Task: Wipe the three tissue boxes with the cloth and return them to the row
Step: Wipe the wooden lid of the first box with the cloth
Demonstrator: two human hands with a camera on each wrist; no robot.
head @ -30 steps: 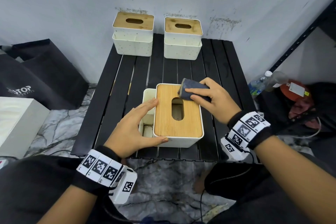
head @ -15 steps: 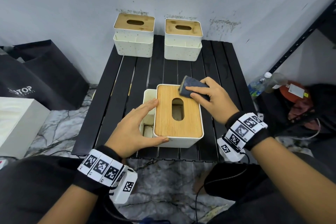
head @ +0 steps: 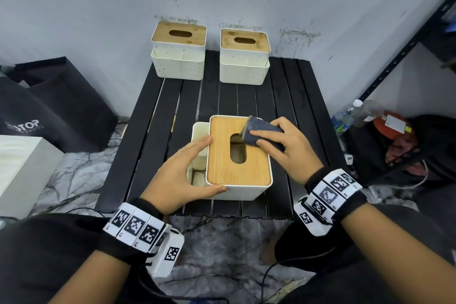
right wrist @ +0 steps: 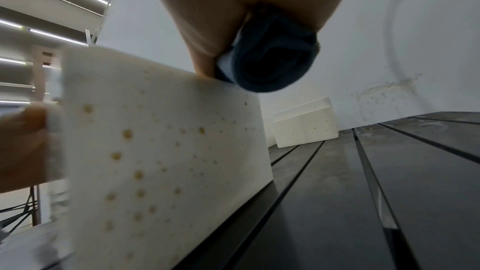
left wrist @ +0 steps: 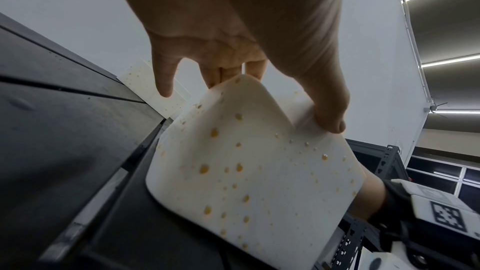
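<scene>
Black slatted table (head: pixel 158 116), stained wall (head: pixel 98 7): left hand (head: pixel 177 175) flat against tissue box (head: pixel 237 170), right hand (head: pixel 293 153) apparently gripping cloth (head: pixel 261 131).

This looks like a storage corner of a workroom, not a home. A low black slatted surface (head: pixel 160 118) sits against a stained grey wall (head: pixel 298 34), beside a perforated metal rack (head: pixel 398 57). Black shopping bags (head: pixel 56 106) (one printed "STOP") stand on marble-pattern floor (head: pixel 74 175), under ceiling strip lights (left wrist: pixel 449 61).

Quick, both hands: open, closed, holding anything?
Left hand: open, straight fingers and thumb bracing the near tissue box.
Right hand: closed on the folded cloth, pressing it onto that box's wooden lid.
</scene>
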